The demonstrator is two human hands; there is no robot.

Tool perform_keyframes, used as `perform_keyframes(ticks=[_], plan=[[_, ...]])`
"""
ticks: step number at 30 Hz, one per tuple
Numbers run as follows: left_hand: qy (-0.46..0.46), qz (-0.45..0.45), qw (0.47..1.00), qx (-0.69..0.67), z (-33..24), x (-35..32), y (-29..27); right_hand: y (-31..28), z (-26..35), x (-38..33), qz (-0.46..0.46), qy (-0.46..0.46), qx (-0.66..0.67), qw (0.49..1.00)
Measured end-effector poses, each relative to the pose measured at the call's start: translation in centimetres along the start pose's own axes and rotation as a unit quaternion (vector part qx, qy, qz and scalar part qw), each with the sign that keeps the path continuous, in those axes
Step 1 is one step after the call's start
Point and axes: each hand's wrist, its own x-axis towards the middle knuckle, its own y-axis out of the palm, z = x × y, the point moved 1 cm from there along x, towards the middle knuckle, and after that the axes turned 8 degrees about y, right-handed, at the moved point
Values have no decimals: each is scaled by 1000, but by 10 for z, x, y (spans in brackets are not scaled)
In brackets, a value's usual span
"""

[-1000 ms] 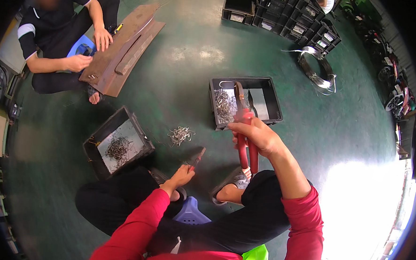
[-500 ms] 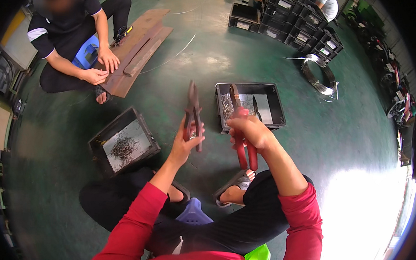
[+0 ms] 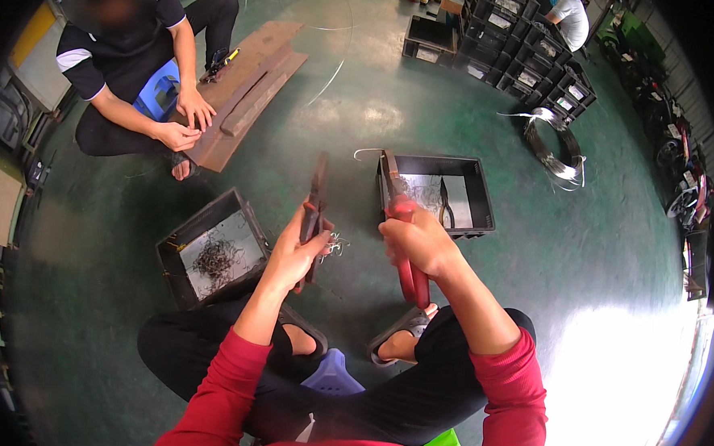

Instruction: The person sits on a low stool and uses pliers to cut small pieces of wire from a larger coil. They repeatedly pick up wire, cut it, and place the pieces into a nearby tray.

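Observation:
My left hand (image 3: 284, 259) is closed around dark-handled pliers (image 3: 317, 190), jaws pointing away from me. Several small bent wire pieces (image 3: 336, 244) stick out beside its fingers. My right hand (image 3: 424, 243) grips red-handled pliers (image 3: 415, 283), shut round the handles. A thin curved wire (image 3: 367, 151) shows at the tip of these pliers; whether the jaws pinch it I cannot tell. Just beyond the right hand is a black bin (image 3: 489, 204) with wire pieces and another pair of pliers (image 3: 447, 205) inside.
A second black bin (image 3: 170, 271) at my left holds a heap of small wire pieces (image 3: 218, 262). A co-worker (image 3: 131, 74) sits at far left by a brown metal piece (image 3: 250, 96). Stacked black crates (image 3: 508, 45) and a wire coil (image 3: 553, 148) stand farther off.
Both pairs of pliers have shifted slightly left, and the left pair has turned. A curved wire now shows at the right pliers' tip. The wire pieces by my left hand are plainer to see.

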Motion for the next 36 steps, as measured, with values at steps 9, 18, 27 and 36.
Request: perform_keyframes(ticks=[9, 18, 27, 36], plan=[[13, 5, 993, 116, 4, -6, 17, 8, -6, 21, -41, 56, -34, 997], [90, 7, 979, 184, -9, -9, 27, 11, -11, 30, -44, 42, -81, 995], [38, 12, 979, 202, -12, -16, 27, 12, -19, 34, -140, 20, -197, 970], [-14, 39, 988, 152, -29, -28, 27, 8, -5, 11, -149, 18, -239, 959]])
